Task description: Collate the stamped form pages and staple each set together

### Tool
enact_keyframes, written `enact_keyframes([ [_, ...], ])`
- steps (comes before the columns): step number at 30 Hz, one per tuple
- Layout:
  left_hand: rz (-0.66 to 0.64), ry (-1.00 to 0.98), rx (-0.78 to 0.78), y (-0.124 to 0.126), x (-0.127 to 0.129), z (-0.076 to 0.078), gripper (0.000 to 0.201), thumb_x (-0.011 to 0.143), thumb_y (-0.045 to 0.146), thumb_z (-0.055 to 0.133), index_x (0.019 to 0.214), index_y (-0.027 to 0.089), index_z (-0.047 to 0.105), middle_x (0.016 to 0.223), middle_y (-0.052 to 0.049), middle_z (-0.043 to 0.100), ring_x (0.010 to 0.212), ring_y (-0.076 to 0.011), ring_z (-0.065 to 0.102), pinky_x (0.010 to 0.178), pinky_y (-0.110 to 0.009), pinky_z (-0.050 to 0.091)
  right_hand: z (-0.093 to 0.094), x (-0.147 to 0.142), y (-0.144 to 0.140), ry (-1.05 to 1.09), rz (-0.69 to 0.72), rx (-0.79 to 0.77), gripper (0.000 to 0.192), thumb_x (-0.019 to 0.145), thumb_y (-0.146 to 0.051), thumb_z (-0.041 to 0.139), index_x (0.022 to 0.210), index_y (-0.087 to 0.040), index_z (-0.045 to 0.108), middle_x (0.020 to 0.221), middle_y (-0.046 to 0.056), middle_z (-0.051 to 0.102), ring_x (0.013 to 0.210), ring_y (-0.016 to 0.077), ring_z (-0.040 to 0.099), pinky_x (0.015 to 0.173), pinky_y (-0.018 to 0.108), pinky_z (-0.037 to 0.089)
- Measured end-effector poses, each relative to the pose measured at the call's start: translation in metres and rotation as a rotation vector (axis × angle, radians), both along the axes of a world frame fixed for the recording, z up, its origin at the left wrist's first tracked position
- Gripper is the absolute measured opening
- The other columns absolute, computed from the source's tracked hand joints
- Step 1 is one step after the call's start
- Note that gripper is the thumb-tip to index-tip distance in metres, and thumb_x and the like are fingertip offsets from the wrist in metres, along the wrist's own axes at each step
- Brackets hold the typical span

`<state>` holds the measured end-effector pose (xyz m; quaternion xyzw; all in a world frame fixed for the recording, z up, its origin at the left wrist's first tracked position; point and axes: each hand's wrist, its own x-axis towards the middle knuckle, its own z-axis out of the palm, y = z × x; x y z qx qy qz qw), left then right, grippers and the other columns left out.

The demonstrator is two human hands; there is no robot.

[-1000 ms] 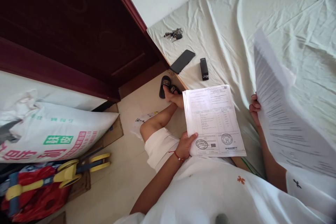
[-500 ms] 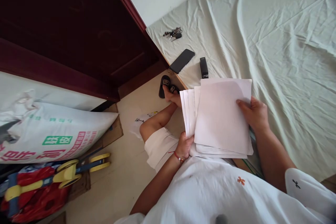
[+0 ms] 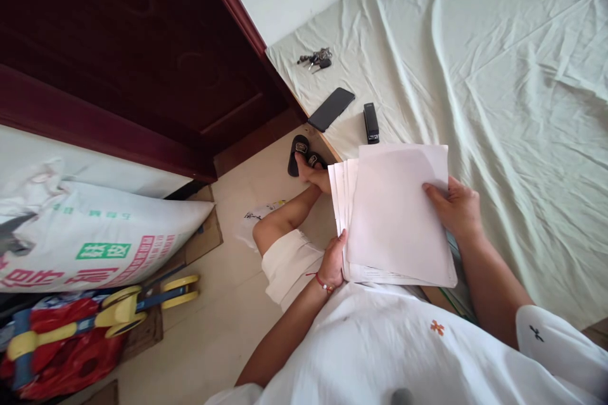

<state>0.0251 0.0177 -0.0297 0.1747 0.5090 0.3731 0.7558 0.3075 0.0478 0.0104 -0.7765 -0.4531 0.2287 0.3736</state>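
Note:
A stack of white paper sheets [image 3: 399, 215] rests over my lap, its left edges fanned out unevenly. My right hand [image 3: 458, 209] grips the stack's right side, thumb on top and the other fingers hidden beneath. At the lower left edge, my left hand [image 3: 334, 259] holds the sheets, its thumb along the side and most fingers out of sight. The top sheet looks blank; faint print shows on some edges below. Just beyond the paper, a black stapler [image 3: 371, 123] lies on the bed sheet.
On the pale bed sheet [image 3: 522, 158] lie a black phone [image 3: 331, 109] and a bunch of keys [image 3: 317, 59]. A dark red door [image 3: 118, 44] is at the left. Below it are a large white sack [image 3: 109, 234] and a yellow-blue wheeled toy [image 3: 118, 313] on the floor.
The top sheets have shifted left, so the stack is less spread. My right hand moved slightly left with them, and my left thumb now points up along the left edge.

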Motion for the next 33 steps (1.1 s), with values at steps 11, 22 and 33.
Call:
enact_keyframes([
  [11,-0.062,0.072,0.051,-0.002,0.002,0.003,0.052,0.061,0.044,0.094,0.096,0.01,0.078,0.088,-0.01,0.08,0.08,-0.0264,0.076,0.089,-0.043,0.058,-0.016,0.006,0.003,-0.342,0.073,0.034,0.023,0.088,-0.046,0.054,0.087,-0.023,0.057,0.088,0.01,0.061,0.09,0.0287,0.057,0.079,0.041,0.046],
  [22,-0.06,0.022,0.04,0.002,0.001,0.002,0.052,0.059,0.039,0.096,0.1,0.012,0.079,0.094,-0.011,0.081,0.085,-0.0262,0.076,0.091,-0.041,0.058,-0.004,0.012,0.002,0.254,0.044,-0.194,0.037,0.081,-0.055,0.07,0.099,-0.023,0.068,0.08,0.006,0.069,0.068,0.0248,0.063,0.059,0.038,0.051],
  [33,0.046,0.018,-0.02,0.003,0.003,0.001,0.055,0.064,0.057,0.089,0.093,0.011,0.078,0.089,-0.012,0.081,0.102,-0.031,0.075,0.102,-0.043,0.054,-0.012,0.012,-0.002,0.259,0.023,-0.143,0.029,0.078,-0.051,0.07,0.073,-0.023,0.069,0.066,0.003,0.065,0.058,0.0212,0.06,0.044,0.029,0.043],
])
